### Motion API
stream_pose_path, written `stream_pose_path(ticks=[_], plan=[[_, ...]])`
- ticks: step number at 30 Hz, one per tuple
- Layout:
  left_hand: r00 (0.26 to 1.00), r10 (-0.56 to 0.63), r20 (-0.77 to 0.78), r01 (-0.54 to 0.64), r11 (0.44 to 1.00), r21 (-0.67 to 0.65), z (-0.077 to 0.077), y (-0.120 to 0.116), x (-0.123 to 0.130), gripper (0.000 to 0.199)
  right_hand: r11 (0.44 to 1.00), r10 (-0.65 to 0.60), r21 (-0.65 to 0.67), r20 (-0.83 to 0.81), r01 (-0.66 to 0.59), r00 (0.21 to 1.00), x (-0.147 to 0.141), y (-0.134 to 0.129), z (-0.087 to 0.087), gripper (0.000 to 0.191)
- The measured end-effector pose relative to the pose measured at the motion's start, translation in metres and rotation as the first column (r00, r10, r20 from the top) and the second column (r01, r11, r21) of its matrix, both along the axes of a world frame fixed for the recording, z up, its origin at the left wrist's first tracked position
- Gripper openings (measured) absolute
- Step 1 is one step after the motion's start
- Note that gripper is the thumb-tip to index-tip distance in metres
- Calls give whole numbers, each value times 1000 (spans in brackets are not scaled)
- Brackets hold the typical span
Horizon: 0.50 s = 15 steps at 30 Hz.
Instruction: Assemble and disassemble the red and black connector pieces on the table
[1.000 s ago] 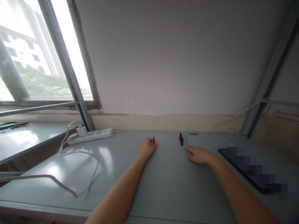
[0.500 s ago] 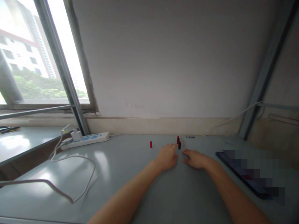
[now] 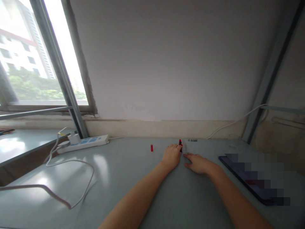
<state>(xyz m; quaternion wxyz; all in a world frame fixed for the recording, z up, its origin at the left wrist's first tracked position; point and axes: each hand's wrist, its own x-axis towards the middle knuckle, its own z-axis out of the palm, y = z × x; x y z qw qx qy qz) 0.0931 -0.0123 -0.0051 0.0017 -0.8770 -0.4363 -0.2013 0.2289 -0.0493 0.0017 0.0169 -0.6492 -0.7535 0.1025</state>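
My left hand [image 3: 172, 156] is at the back middle of the grey table [image 3: 119, 178], its fingers closed on a small black and red cylinder [image 3: 181, 149]. Just behind that, another red-topped cylinder [image 3: 180, 142] stands upright. My right hand [image 3: 196, 163] rests to the right with thumb and index finger apart, the index fingertip beside a small clear object [image 3: 185, 148]. Nothing shows between those fingers. Left of my hands a single red cylinder [image 3: 152, 148] stands upright. A row of tiny dark pieces [image 3: 192, 140] lies near the wall.
A white power strip [image 3: 85, 143] with a plug sits at the back left, and its cable [image 3: 71, 160] loops over the table's left side. On the right lies a dark phone-like device [image 3: 245, 181], partly pixelated. Metal posts stand at both sides.
My left hand has closed around the nearer black and red cylinder, its thumb rising to it. My right hand has hardly moved. The whole view has shifted slightly.
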Motion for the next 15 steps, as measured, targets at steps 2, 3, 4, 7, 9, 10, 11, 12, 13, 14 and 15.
stream_pose_path(ticks=[2, 3, 4, 7, 9, 10, 11, 12, 13, 14, 15], plan=[[999, 22, 34, -21, 1000, -8, 1, 2, -1, 26, 999, -20, -29, 16, 21, 1000, -1, 0, 1, 54], [998, 28, 52, -27, 999, -20, 2, 2, -2, 24, 999, -25, -36, 21, 26, 999, -2, 0, 2, 55], [997, 33, 72, -30, 999, -34, 2, 2, -4, 23, 999, -30, -40, 23, 31, 999, -2, -1, 2, 56], [993, 48, 112, -41, 997, -61, 4, -1, -14, 23, 998, -41, -55, 30, 43, 999, -4, -2, 5, 57], [990, 48, 130, -41, 997, -60, 4, -4, -23, 22, 997, -52, -60, 32, 54, 998, -5, -3, 5, 57], [989, 42, 142, -34, 998, -54, 3, -6, -27, 22, 997, -57, -59, 31, 59, 998, -5, -3, 5, 57], [987, 34, 159, -27, 999, -47, 3, -8, -32, 21, 996, -63, -56, 30, 65, 998, -5, -3, 4, 57], [983, 25, 181, -18, 999, -44, 2, -10, -36, 20, 996, -67, -53, 29, 69, 997, -5, -2, 4, 57], [978, 22, 208, -13, 999, -45, 0, -12, -40, 19, 996, -72, -50, 29, 73, 997, -5, -2, 4, 58], [970, 27, 242, -15, 999, -52, -1, -13, -44, 18, 996, -76, -49, 30, 77, 997, -5, -2, 3, 58], [959, 40, 280, -23, 998, -62, -3, -14, -47, 17, 995, -81, -50, 33, 82, 996, -5, -2, 3, 58]])
